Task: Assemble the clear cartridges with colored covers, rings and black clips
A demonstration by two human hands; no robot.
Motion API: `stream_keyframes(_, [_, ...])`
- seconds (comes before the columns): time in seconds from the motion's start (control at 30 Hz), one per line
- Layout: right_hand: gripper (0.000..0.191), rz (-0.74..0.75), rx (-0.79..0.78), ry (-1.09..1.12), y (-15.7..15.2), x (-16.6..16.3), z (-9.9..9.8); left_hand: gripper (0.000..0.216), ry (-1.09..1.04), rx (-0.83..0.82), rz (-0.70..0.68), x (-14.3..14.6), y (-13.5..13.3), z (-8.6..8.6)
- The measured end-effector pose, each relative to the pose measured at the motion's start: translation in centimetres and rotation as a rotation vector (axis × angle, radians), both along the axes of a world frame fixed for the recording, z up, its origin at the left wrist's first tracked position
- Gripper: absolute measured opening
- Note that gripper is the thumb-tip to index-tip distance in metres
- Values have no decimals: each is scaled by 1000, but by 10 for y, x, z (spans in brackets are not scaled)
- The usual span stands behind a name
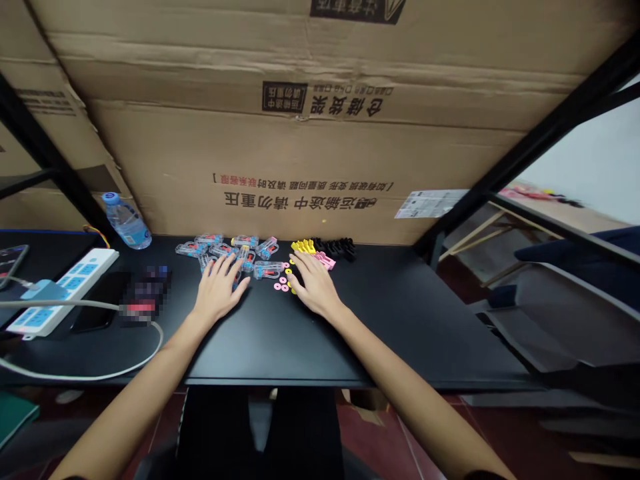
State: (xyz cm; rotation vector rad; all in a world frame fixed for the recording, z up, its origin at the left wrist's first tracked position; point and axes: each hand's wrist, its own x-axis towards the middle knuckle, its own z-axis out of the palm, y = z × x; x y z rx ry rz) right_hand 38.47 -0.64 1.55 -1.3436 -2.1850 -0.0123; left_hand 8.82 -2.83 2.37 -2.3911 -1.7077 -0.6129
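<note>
I see clear cases (268, 269) scattered flat on the worktop (400, 313); small pink rings (277, 287) lie just beside them.

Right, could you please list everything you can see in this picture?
clear plastic cases with red and blue inserts: about eight, at left fingertips
small flat rings: several, pink and yellow, between the hands
small plastic pieces: a heap, yellow, pink, black, beyond right fingertips
plastic water bottle: one, clear, blue cap, back left
power strip: one, white, left
phone: one, black, beside strip
cable: one, white, front left
desk: one, black
cardboard boxes: several, brown, behind desk
left hand: one, bare, flat on desk
right hand: one, bare, flat on desk
</note>
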Motion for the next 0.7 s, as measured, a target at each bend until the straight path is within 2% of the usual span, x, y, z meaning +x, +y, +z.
stream_keyframes(0.13, [60, -37, -78, -49, 11, -22, -8, 59, 40, -64, 22, -2, 9, -8])
stream_keyframes(0.3, [57, -53, -97, -62, 7, -15, -17, 56, -5, -34, -24, -6, 13, -14])
stream_keyframes(0.5, [47, -45, -148, 11, 7, -14, -17, 55, -139, -42, -69, -9, 17, -18])
stream_keyframes(0.6, [47, -26, -156, 192, 8, -15, -13, 53, -357, -36, -121, -8, 17, -10])
stream_keyframes(0.67, [49, 10, -166, 465, 9, -16, -8, 52, -632, -15, -207, -7, 17, 0])
stream_keyframes(0.7, [50, 44, -191, 659, 9, -17, -4, 54, -836, 2, -242, -7, 17, 5])
